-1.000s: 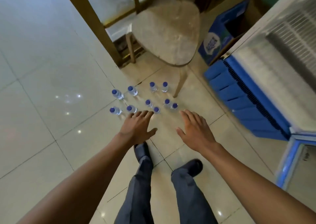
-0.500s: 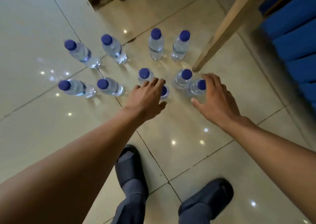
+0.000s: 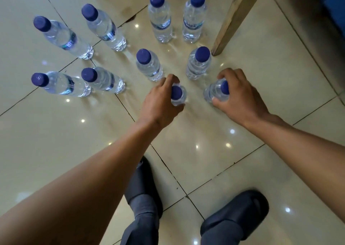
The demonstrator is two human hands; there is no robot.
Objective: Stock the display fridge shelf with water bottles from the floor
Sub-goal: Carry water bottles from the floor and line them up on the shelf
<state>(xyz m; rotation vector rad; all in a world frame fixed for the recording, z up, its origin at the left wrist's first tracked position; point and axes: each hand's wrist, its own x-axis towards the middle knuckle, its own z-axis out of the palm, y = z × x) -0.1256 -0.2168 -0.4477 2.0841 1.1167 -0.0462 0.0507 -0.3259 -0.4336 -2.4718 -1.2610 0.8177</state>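
Observation:
Several clear water bottles with blue caps stand upright on the tiled floor. My left hand (image 3: 160,100) grips the nearest middle bottle (image 3: 177,94) just below its cap. My right hand (image 3: 239,99) curls around a second bottle (image 3: 214,91) at the right of the group, its fingers wrapped over the top. Two more bottles, one (image 3: 149,65) and another (image 3: 198,63), stand just behind my hands. Only a blue corner of the display fridge (image 3: 330,0) shows at the top right; its shelf is out of view.
A wooden stool leg (image 3: 231,20) stands on the floor right behind the right-hand bottles. Further bottles stand at the left (image 3: 61,84) and at the back (image 3: 160,16). My two feet in dark slippers (image 3: 239,213) are planted at the bottom.
The view has dropped much closer to the floor. Both hands went from open above the bottles to gripping one bottle each.

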